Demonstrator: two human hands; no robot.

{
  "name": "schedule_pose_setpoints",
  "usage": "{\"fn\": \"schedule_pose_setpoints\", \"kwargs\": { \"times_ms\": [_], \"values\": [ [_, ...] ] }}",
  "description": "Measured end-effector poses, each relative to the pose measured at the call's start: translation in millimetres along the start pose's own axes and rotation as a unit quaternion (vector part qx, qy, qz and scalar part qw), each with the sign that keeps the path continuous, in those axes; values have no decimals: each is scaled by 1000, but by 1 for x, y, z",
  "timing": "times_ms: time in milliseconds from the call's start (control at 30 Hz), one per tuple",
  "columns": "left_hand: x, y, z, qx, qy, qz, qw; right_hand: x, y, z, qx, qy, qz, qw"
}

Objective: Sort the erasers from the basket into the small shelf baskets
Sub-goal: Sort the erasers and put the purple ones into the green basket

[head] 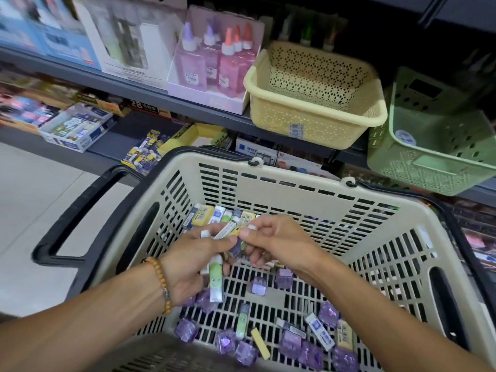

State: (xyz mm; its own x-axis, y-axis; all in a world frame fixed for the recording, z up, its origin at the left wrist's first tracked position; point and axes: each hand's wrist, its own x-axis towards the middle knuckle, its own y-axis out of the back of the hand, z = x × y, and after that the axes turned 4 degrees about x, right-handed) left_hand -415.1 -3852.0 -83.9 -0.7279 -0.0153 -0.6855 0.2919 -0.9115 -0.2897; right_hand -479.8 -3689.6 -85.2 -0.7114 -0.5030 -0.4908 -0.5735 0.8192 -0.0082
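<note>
Fingers, left hand (pixel 193 267): my fingers (pixel 212 236) curl round a bundle of erasers, among them a green-sleeved eraser (pixel 216 281) sticking out below my palm and a white-and-yellow eraser (pixel 230 229) poking up between thumb and forefinger.
Fingers, right hand (pixel 273 242): thumb and forefinger pinch a purple-wrapped eraser (pixel 239 247) right beside the left hand's bundle.
Wrist: a wooden bead bracelet (pixel 161 283) sits on my left wrist.
Shopping basket (pixel 290 183): beige, slotted, black handles; both hands hover inside it.
Loose erasers (pixel 319 334): scattered on the basket floor, more lined along its far wall.
Shelf baskets: cream basket (pixel 316 119) and green basket (pixel 429 157) stand side by side on the shelf beyond.
Glitter glue bottles (pixel 214 60): left of the cream basket.
</note>
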Motion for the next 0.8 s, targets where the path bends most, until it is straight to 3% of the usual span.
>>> {"fn": "schedule_pose_setpoints", "kwargs": {
  "times_ms": [167, 400, 567, 700, 800],
  "values": [
    [-16, 24, -2, -24, 37, 68, 997, 33, -1, -12, 17, -6, 73, 997],
    [-23, 34, 1, -27, 31, 113, 993, 88, -55, -21, -2, -28, 21, 999],
    [-18, 29, 11, -86, 1, 113, 990, 62, -45, -18, -26, 16, 53, 998],
    [1, 21, 20, -134, 10, 105, 985, 21, -33, -2, -15, -64, -22, 998],
    [11, 16, 22, -164, -11, 114, 980, 5, -36, 3, 77, -111, -108, 985]
  ]
}}
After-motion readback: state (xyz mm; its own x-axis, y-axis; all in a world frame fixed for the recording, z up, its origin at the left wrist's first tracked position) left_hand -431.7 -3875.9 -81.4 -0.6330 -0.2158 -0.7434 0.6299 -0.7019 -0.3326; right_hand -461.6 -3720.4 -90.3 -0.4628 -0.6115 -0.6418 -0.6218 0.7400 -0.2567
